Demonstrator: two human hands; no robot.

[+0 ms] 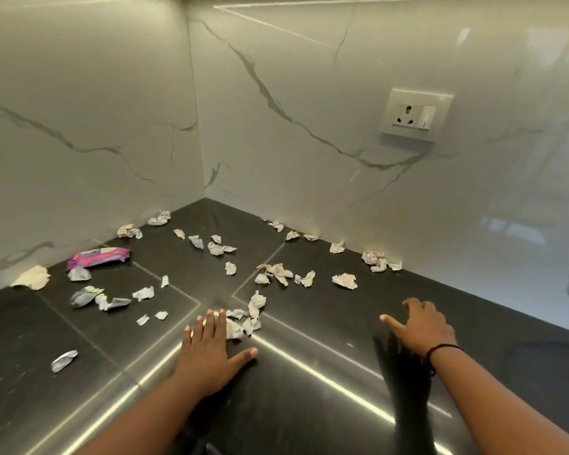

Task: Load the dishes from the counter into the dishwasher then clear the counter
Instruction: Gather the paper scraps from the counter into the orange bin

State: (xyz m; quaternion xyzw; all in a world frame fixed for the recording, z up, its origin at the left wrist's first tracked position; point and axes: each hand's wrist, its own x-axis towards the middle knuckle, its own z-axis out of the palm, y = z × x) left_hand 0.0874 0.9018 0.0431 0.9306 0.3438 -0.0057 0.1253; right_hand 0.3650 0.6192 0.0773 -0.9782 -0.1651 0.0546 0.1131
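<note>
Corner of a kitchen here: a dark, glossy counter meets pale marble-veined walls, with a socket plate on the right-hand wall. Light strips reflect off the dark surface. Crumpled paper scraps lie scattered right across the counter, some tucked against the walls, and a pink wrapper sits near the left wall. A silvery foil scrap lies alone at the near left. Now the hands: the left hand lies flat, fingers straight and together, thumb out, fingertips touching a small heap of paper. The right hand hovers just above the counter, fingers spread and loosely bent, holding nothing, its shadow beneath. A dark band circles that wrist.
</note>
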